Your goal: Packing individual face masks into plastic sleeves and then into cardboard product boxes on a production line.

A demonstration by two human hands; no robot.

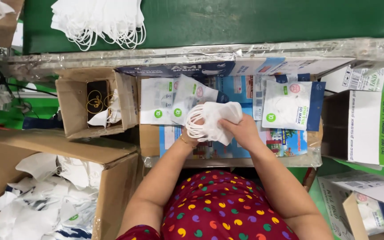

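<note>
A packing station in a face-mask factory: a green conveyor belt carries a heap of loose white masks past a work surface wrapped in plastic film. Printed retail pouches lie on the bench, while cardboard cartons around the seated worker brim with empty bags and packaging.

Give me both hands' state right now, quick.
Left hand: closed on the stack of white masks.
Right hand: closed on the same stack.
</note>
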